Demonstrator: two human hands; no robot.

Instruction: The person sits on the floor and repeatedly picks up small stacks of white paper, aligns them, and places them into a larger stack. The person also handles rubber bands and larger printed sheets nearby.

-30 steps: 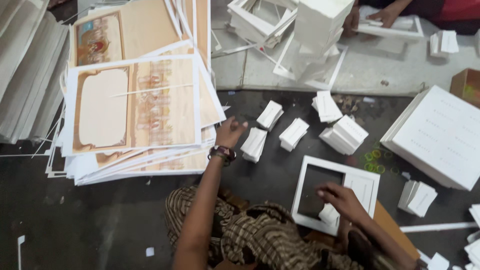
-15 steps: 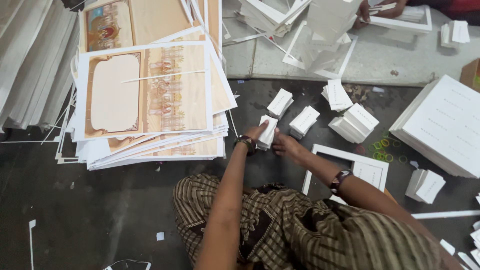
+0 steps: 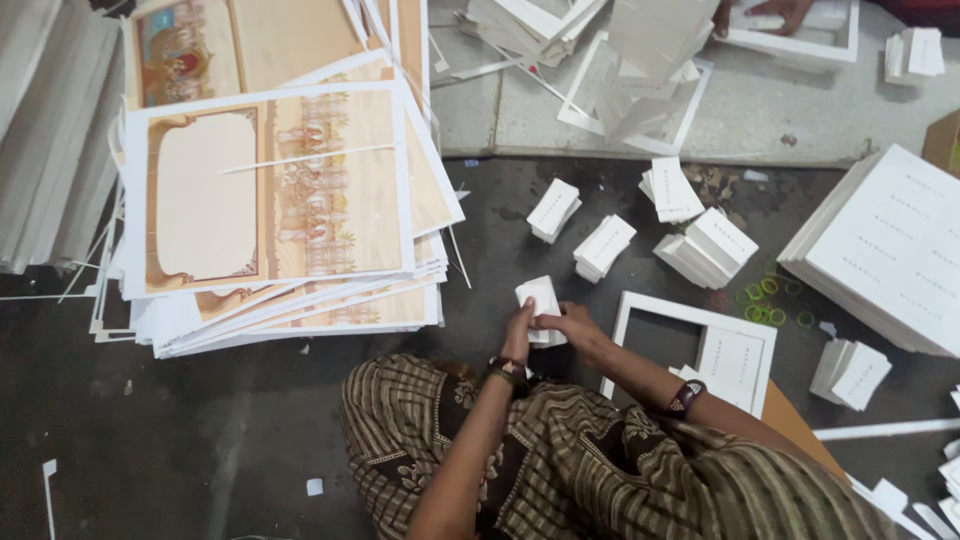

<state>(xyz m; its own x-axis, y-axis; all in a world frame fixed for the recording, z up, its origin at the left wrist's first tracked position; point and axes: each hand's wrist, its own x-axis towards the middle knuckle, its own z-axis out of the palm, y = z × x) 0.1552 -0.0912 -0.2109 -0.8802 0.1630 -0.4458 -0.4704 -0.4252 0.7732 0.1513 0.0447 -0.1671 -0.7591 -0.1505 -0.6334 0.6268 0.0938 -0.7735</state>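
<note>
Both my hands, left hand (image 3: 519, 325) and right hand (image 3: 568, 325), are gripping one small white card stack (image 3: 540, 298), just beside the printed sheet pile (image 3: 280, 190).

My arms were bare from the elbow down, with no sleeves showing. On my left wrist I wore a dark beaded band (image 3: 508, 367), close behind the left hand (image 3: 520, 325). A dark wristwatch (image 3: 686, 397) with a round face sat behind my right hand (image 3: 570, 325). A brown striped cloth (image 3: 560, 470) with pale floral patches covered my lap.
</note>
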